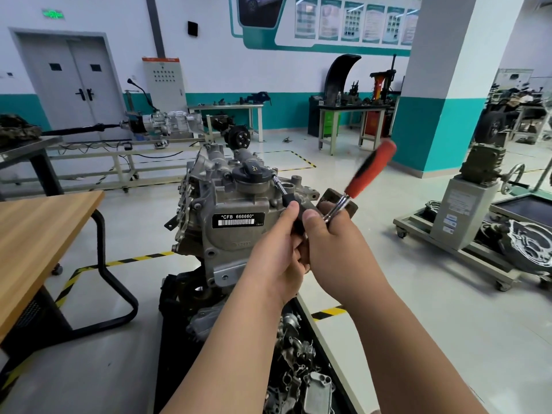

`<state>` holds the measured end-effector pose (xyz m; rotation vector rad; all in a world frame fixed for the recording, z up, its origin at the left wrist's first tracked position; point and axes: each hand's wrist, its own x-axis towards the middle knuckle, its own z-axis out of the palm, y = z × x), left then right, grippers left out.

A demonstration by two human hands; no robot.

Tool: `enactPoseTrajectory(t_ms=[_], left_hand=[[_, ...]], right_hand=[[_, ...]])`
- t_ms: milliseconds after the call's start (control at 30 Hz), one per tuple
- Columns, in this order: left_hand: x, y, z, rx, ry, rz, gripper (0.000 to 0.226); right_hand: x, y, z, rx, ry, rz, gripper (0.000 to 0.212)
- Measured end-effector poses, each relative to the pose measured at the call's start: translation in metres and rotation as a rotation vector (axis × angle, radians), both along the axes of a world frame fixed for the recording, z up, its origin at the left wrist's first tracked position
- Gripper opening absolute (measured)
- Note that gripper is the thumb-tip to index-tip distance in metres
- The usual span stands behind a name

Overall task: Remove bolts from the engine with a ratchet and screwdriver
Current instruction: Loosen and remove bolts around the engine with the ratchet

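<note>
White walls (224,70) with a teal band are enclosing the workshop, grey double doors (73,82) standing shut at far left. Yellow-black tape (136,259) is crossing the glossy pale floor (403,264). A wooden table (38,231) is sitting at left, and metal workbenches (354,108) are lining the far wall beside a pillar (448,85).

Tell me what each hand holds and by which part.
Left hand grips the screwdriver by its black handle. Right hand holds the ratchet at its metal head end, red grip free.
</note>
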<state>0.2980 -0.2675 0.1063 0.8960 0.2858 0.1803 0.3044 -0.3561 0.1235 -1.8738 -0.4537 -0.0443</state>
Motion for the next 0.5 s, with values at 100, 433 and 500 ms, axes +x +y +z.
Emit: enactPoseTrajectory(t_ms=[100, 433, 500], left_hand=[[0.002, 0.001, -0.003, 0.031, 0.046, 0.006, 0.039], [-0.007, 0.003, -0.004, 0.134, 0.061, -0.030, 0.027], [-0.006, 0.003, -0.006, 0.134, 0.058, -0.032, 0.027]], right_hand=[[-0.003, 0.006, -0.012, 0.206, 0.199, 0.011, 0.020], [-0.007, 0.009, -0.014, 0.899, 0.705, 0.196, 0.029], [-0.007, 0.009, -0.015, 0.920, 0.729, 0.208, 0.029]])
